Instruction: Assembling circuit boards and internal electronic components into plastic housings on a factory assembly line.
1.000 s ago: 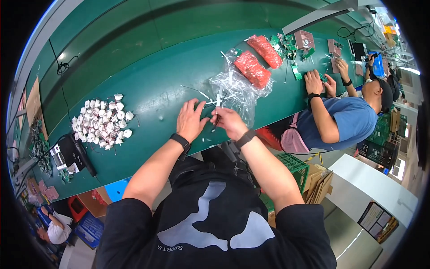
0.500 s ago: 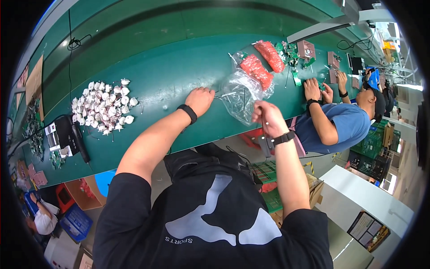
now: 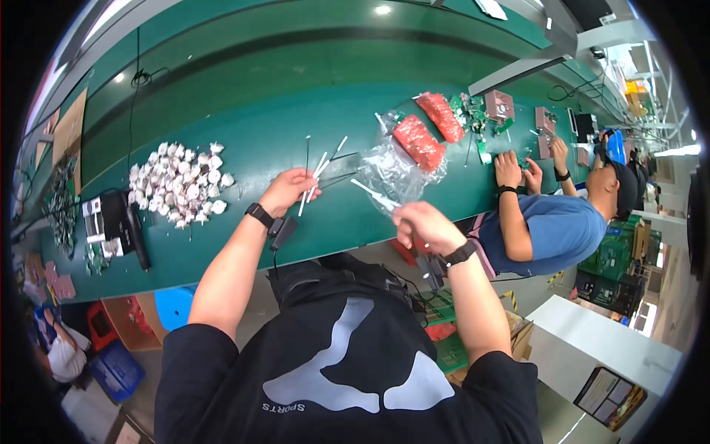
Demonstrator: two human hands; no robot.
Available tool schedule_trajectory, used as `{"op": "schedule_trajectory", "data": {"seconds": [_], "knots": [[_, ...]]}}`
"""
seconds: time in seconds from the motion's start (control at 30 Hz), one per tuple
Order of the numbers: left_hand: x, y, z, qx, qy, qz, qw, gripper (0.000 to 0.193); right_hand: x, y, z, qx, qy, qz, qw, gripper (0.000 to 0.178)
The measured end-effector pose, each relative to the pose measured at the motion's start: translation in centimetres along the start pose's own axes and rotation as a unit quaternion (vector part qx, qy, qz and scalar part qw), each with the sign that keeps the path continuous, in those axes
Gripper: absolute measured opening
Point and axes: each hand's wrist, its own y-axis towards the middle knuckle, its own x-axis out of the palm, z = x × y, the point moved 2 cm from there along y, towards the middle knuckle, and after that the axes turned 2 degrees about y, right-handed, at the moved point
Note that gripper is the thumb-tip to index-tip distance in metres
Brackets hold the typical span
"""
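Over the table, my left hand (image 3: 291,191) is closed on thin white sticks (image 3: 316,176); slim black wires (image 3: 308,148) stick out beside them. Further right, my right hand (image 3: 427,226) is closed around a bundle of slender white pieces (image 3: 376,195), whose ends point up and left; their exact kind is hard to make out. Just beyond that hand lies a crumpled clear plastic bag (image 3: 390,164). Two red bubble-wrapped packs (image 3: 420,143) rest at the bag's far side.
A heap of white round parts with wires (image 3: 181,181) is on the left of the green table (image 3: 274,126). A black device (image 3: 115,222) lies left of it. Green circuit boards (image 3: 477,115) are at the far right. A co-worker in a blue shirt (image 3: 558,222) sits on the right.
My left hand has moved left and nearer, and white sticks now show in it. My right hand has dropped nearer, with white pieces now showing in its grip. The view has shifted slightly.
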Motion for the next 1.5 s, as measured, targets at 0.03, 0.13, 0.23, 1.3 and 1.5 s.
{"op": "schedule_trajectory", "data": {"seconds": [0.03,0.13,0.23,1.3,1.5], "knots": [[-0.2,-0.8,-0.1,0.0,-0.03,0.011,0.999,0.017,0.9,-0.8,-1.1,-0.015,0.047,-0.033,0.998,0.022],[-1.2,-0.9,-2.8,-0.028,-0.056,0.013,0.998,0.022,3.4,0.2,-1.3,-0.025,0.118,-0.091,0.989,0.023],[-1.3,-0.9,-4.1,-0.055,-0.1,0.015,0.993,0.026,6.5,4.7,-0.5,-0.02,0.151,-0.124,0.981,0.024],[-10.8,-31.2,-0.2,0.184,-0.359,0.253,0.879,0.023,8.4,10.7,11.3,-0.015,-0.016,0.014,1.0,0.029],[-14.6,-48.9,-12.9,0.225,-0.438,0.365,0.79,0.022,17.4,11.4,14.1,0.016,-0.055,-0.021,0.998,0.026]]}}
